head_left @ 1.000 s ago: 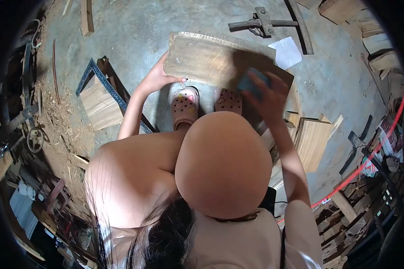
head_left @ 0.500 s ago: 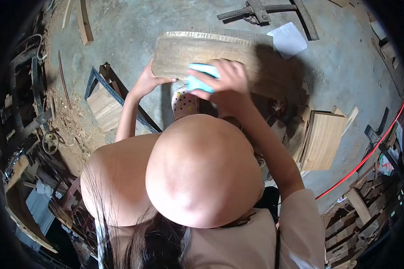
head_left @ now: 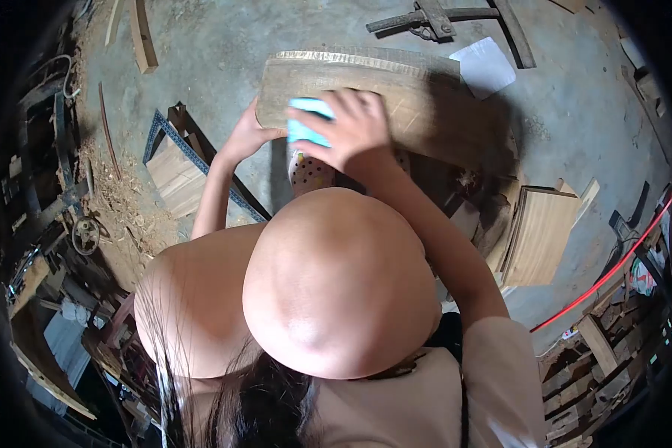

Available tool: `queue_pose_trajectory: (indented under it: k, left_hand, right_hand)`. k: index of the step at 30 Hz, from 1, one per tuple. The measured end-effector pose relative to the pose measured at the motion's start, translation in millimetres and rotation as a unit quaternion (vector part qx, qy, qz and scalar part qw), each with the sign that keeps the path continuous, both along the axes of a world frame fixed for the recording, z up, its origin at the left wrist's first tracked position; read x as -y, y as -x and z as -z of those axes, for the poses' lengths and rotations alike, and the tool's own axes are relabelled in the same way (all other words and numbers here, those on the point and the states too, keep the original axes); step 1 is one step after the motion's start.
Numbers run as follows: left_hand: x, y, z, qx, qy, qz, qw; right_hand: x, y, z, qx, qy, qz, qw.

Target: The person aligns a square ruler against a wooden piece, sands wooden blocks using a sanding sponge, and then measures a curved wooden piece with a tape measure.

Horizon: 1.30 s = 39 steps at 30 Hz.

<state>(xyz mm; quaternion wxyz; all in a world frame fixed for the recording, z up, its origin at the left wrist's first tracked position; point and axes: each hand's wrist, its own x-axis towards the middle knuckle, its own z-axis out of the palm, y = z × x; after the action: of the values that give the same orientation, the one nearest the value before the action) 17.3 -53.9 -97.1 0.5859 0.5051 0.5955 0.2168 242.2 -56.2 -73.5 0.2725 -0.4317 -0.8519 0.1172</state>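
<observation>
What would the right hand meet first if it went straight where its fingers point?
Probably the left hand, at one end of the board, though depth is unclear: the right hand might pass above.

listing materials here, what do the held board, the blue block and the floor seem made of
Board: wood, probably unvarnished; dull brown, pale streaks. Blue block: perhaps foam, from its even, matte-looking blue; texture unclear. Floor: likely concrete, worn; blotchy grey.
</observation>
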Motion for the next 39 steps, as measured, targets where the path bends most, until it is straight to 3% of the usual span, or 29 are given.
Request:
queue_pose_trajectory:
  k: [4, 6, 7, 10, 14, 17, 20, 23, 27, 30, 33, 36, 39]
  left_hand:
    - [-2, 4, 7, 0.023, 0.013, 0.004, 1.0]
    - [-1, -3, -1, 0.021, 0.008, 0.01, 1.0]
    - [0, -4, -2, 0.024, 0.009, -0.001, 1.0]
    - [-1, -6, -8, 0.005, 0.003, 0.007, 1.0]
    - [-1, -4, -4, 0.005, -0.002, 0.006, 1.0]
    - [-2, -3, -2, 0.011, 0.0, 0.007, 1.0]
    - [-1, -5, -7, -0.002, 0.01, 0.011, 1.0]
    - [-2, -3, -1, -0.002, 0.004, 0.015, 1.0]
    - [0, 0, 3, 0.021, -0.005, 0.017, 1.0]
    - [-3, -2, -2, 0.013, 0.009, 0.016, 1.0]
    - [0, -1, -1, 0.002, 0.009, 0.019, 1.0]
    - [-2, -4, -3, 0.003, -0.004, 0.018, 1.0]
    - [-3, -3, -4, 0.009, 0.001, 0.017, 1.0]
  right_hand:
    - [-17, 16, 5, 0.004, -0.019, -0.059, 0.998]
    - [-43, -14, 15, -0.027, -0.069, 0.047, 0.996]
    - [-58, -31, 18, -0.051, -0.031, 0.103, 0.993]
    - [-57, -52, 7, 0.025, -0.025, 0.179, 0.983]
    - [8, -17, 7, -0.027, -0.041, -0.015, 0.999]
    - [-1, -30, 13, -0.039, -0.03, -0.025, 0.998]
    - [-42, -72, 15, 0.065, -0.049, 0.162, 0.983]
    - [-24, -58, 14, 0.049, 0.008, 0.194, 0.98]
    - [16, -35, 1, 0.001, -0.034, 0.004, 0.999]
    - [-14, -77, 9, 0.006, 0.023, 0.036, 0.999]
    - [-44, -99, 11, 0.067, -0.062, 0.231, 0.969]
    - [2, -66, 8, 0.071, -0.027, 0.151, 0.986]
    - [23, -62, -3, 0.019, 0.01, -0.006, 1.0]
